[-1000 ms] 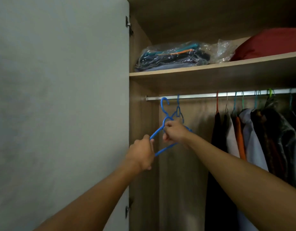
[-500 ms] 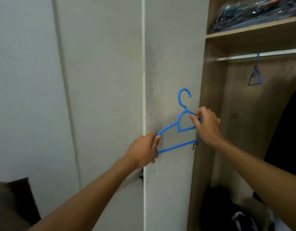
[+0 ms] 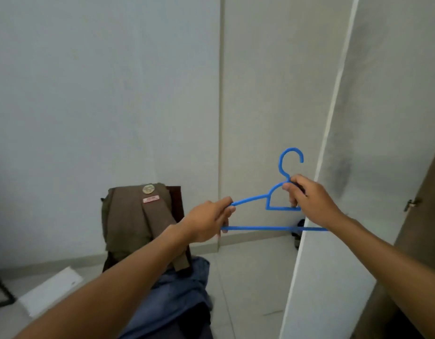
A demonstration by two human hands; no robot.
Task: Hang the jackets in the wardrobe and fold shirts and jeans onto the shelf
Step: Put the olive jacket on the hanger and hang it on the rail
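Holding a thin blue plastic hanger (image 3: 261, 227) with a curved hook, the left hand (image 3: 206, 222) grips its end and the right hand (image 3: 307, 201) pinches its neck.

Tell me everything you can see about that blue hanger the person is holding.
The blue hanger looks like thin moulded plastic: an open hook on top, a small arched loop below the neck, sloping shoulders and a straight bottom bar. It is upright, held in the air in front of the pale wall, bare of clothing. The left hand grips its left shoulder end; the right hand pinches the neck and loop.
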